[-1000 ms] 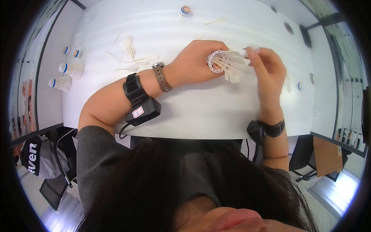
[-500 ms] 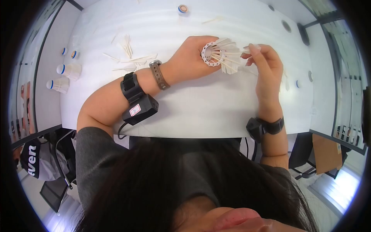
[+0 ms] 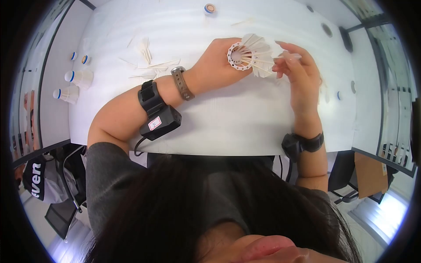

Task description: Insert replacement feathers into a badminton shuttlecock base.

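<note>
My left hand [image 3: 226, 61] is closed around a shuttlecock skirt [image 3: 255, 55], whose white ring with small holes faces left and whose feathers fan out to the right. Just right of the skirt, my right hand [image 3: 300, 70] pinches a loose white feather [image 3: 292, 56] between thumb and fingers, its thin quill pointing left toward the skirt. Whether the quill touches the skirt I cannot tell. Loose feathers and quills [image 3: 151, 65] lie on the white table left of my left hand.
Two white shuttlecocks [image 3: 81, 78] with blue-banded bases lie at the table's left side, with two small round bases [image 3: 85, 59] behind them. Another round base [image 3: 210, 8] is at the far middle. A small blue-and-white piece [image 3: 339, 95] lies at the right.
The skirt in my left hand has shifted slightly left and up. In my right hand the feather now shows more clearly, and the index finger has lifted away from it.
</note>
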A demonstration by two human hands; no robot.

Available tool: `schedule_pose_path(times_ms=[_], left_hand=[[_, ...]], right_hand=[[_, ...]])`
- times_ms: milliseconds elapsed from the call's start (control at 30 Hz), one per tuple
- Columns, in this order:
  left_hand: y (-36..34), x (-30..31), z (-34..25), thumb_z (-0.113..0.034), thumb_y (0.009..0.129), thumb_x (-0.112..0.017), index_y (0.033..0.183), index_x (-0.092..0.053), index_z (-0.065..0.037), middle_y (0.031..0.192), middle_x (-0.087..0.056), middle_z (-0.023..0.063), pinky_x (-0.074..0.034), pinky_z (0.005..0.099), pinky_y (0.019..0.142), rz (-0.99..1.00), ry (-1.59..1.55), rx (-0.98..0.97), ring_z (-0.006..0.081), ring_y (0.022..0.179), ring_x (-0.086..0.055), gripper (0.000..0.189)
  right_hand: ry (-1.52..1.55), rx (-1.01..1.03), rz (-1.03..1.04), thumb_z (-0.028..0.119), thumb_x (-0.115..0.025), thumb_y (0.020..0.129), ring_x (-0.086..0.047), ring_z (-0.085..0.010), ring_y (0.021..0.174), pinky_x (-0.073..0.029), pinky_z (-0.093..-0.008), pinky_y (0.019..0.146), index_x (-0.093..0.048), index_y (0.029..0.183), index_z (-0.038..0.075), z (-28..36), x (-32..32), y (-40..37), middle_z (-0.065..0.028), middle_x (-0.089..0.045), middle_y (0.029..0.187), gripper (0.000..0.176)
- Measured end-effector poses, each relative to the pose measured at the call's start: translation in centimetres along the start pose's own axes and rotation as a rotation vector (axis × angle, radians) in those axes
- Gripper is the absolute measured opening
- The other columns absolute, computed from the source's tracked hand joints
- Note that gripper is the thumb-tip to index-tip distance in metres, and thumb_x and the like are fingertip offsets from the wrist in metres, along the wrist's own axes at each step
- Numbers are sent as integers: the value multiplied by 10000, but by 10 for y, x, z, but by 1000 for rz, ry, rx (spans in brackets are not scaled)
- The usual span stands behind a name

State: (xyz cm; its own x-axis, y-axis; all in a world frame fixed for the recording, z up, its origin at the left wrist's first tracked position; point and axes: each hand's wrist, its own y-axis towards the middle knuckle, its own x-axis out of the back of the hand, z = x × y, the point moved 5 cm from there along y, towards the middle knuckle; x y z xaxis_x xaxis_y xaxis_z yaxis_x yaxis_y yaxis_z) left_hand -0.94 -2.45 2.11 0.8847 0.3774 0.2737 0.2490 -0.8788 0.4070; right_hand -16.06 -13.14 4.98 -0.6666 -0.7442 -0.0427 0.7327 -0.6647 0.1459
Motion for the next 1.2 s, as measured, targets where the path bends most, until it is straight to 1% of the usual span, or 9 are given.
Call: schedule_pose_path(times_ms=[133, 400, 433, 533, 633, 733, 967, 1067, 1200], left_hand=[[1, 2, -4, -133, 781, -721, 920, -638, -13, 792, -658, 118, -505, 333, 656, -35, 23, -14, 269, 672, -612, 201], [2, 2, 3, -126, 781, -723, 913, -631, -12, 808, -678, 115, -516, 328, 676, -81, -36, 3, 264, 690, -630, 198], [1, 3, 3, -50, 854, -668, 1041, -692, -55, 961, -707, 33, -528, 269, 767, 2, 27, 97, 114, 854, -653, 189], [2, 5, 2, -95, 860, -719, 1092, -665, -48, 986, -706, 36, -534, 272, 786, -33, 73, 41, 113, 891, -659, 244], [3, 4, -6, -160, 877, -742, 1249, -532, -23, 1090, -671, 51, -520, 267, 827, -72, -7, -1, 112, 962, -636, 449], [2, 5, -10, -315, 851, -776, 1192, -548, -24, 895, -602, 8, -436, 254, 636, -170, -55, -29, 73, 707, -476, 502], [4, 4, -7, -254, 910, -710, 1210, -528, -20, 939, -570, 11, -415, 238, 667, -143, -220, -30, 71, 759, -464, 423], [3, 4, -12, -248, 897, -729, 1212, -535, -21, 970, -558, 32, -432, 247, 690, -125, -139, -51, 93, 785, -494, 435], [1, 4, -10, -236, 905, -715, 1262, -508, -63, 1018, -577, -20, -396, 222, 728, -76, -14, -96, 53, 848, -476, 447]], right_hand=[[-91, 26, -32, 172, -664, 932, -632, -115, 759, -432, -229, 650, -704, 1061, -15, -3, 5, -1, -82, -713, 839, 231], [-66, -23, -19, 176, -666, 938, -625, -111, 754, -429, -221, 633, -726, 1049, -19, -1, 4, 1, -93, -731, 865, 233], [-92, -22, -22, 181, -666, 939, -624, -110, 754, -429, -219, 630, -726, 1045, -19, 0, 3, 0, -92, -731, 863, 235], [-157, -3, -42, 194, -667, 942, -619, -104, 749, -429, -212, 626, -729, 1026, -17, 0, 2, -2, -90, -732, 864, 235], [-181, 61, -75, 177, -666, 946, -615, -98, 739, -427, -209, 626, -721, 1013, -18, 6, 2, -2, -74, -718, 814, 214], [-180, 115, -114, 161, -662, 950, -615, -100, 727, -428, -209, 623, -711, 1006, -26, 10, 3, -5, -63, -697, 763, 201], [-193, 230, -121, 133, -670, 945, -620, -103, 667, -457, -218, 626, -705, 956, -38, 15, 3, -7, -66, -688, 741, 175], [-289, 257, -138, 132, -678, 940, -630, -103, 673, -476, -219, 643, -709, 922, -37, 20, 1, -9, -64, -688, 737, 172], [-347, 286, -163, 120, -692, 927, -631, -100, 662, -487, -219, 645, -714, 899, -32, 23, -2, -10, -60, -689, 730, 157]])
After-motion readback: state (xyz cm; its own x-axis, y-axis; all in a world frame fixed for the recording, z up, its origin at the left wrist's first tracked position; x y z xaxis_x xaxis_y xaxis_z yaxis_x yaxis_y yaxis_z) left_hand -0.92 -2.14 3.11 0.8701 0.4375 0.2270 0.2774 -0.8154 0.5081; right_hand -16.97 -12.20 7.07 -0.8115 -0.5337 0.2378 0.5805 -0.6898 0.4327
